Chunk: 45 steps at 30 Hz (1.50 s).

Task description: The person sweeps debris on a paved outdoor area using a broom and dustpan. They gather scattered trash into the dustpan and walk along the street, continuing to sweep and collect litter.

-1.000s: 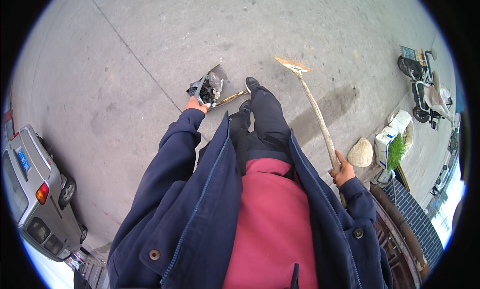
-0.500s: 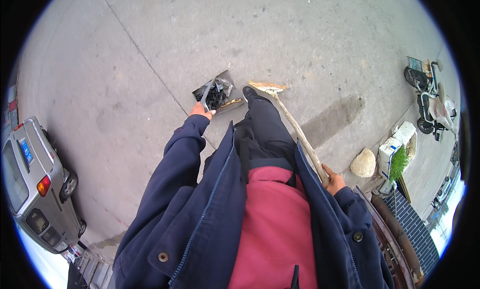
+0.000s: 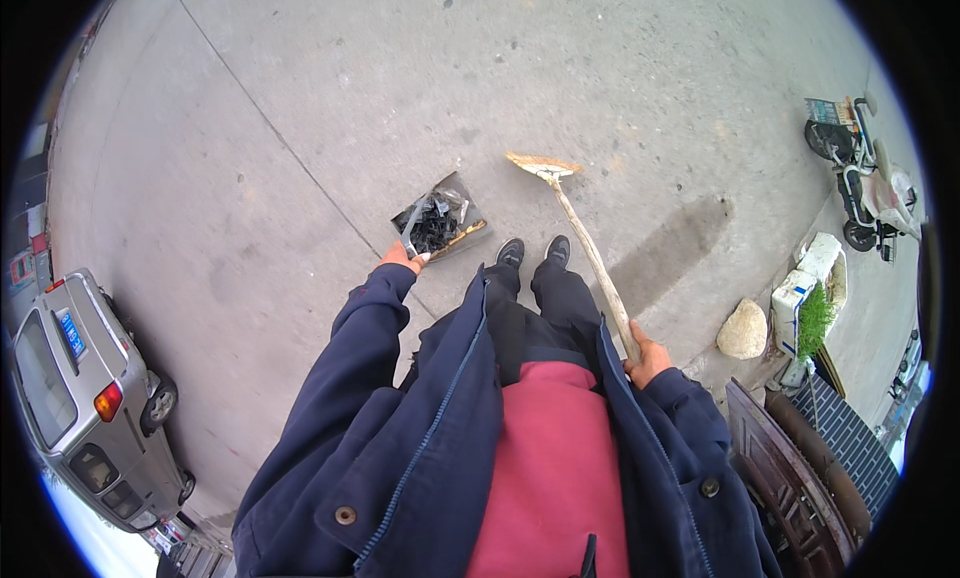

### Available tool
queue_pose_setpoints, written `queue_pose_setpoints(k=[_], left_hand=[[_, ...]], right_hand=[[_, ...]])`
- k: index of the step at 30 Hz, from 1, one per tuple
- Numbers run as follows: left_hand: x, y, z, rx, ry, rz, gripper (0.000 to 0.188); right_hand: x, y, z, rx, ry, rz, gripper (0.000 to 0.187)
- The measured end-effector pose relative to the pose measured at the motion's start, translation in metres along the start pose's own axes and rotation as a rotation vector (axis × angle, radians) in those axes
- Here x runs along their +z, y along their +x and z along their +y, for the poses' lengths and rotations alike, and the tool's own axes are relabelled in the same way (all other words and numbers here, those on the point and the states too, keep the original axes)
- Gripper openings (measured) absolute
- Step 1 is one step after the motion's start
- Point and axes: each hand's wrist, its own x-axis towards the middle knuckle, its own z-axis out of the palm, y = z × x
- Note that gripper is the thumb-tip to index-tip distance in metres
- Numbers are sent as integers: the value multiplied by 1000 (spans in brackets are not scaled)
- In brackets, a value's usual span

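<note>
Out to the left, my left hand (image 3: 404, 257) is closed round the handle of a dustpan (image 3: 466, 240). Dark scraps of rubbish (image 3: 434, 226) and some clear plastic lie in the pan. On the right, my right hand (image 3: 648, 357) grips the upper part of a broom (image 3: 585, 233) with a long pale wooden handle. The broom's straw-coloured head points away from me, ahead and to the right of the dustpan, apart from it. Whether the dustpan touches the ground I cannot tell.
Grey concrete (image 3: 330, 98) spreads ahead, crossed by a long seam. A silver van (image 3: 95, 398) stands at the left. To the right are a pale rock (image 3: 742, 329), a white planter box (image 3: 790, 308) with green plants, a scooter (image 3: 865, 178) and a dark wooden panel (image 3: 780, 468).
Both my feet now show side by side, where one was stepping forward before. The broom head has shifted slightly right. Both hands keep their holds.
</note>
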Motion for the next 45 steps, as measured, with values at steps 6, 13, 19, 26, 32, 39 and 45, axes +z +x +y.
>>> queue_pose_setpoints(k=[6,13,19,26,32,39,45], left_hand=[[8,5,-9,8,51,23,64],[4,1,-8,-42,61,3,65],[1,-1,-2,-7,121,2,67],[-12,11,-10,-12,208,-62,65],[-1,29,-25,153,134,-7,54],[-15,30,34,22,-106,-89,44],[-19,-20,125,64,-30,-116,45]], right_hand=[[48,33,-37,-89,-126,-168,70],[81,39,-80,-205,-214,-423,76],[62,26,-65,-211,-84,-367,74],[25,-45,-16,-88,169,-217,78],[39,-115,36,75,324,-5,70],[110,-174,73,323,662,347,67],[129,-224,109,611,1413,504,58]])
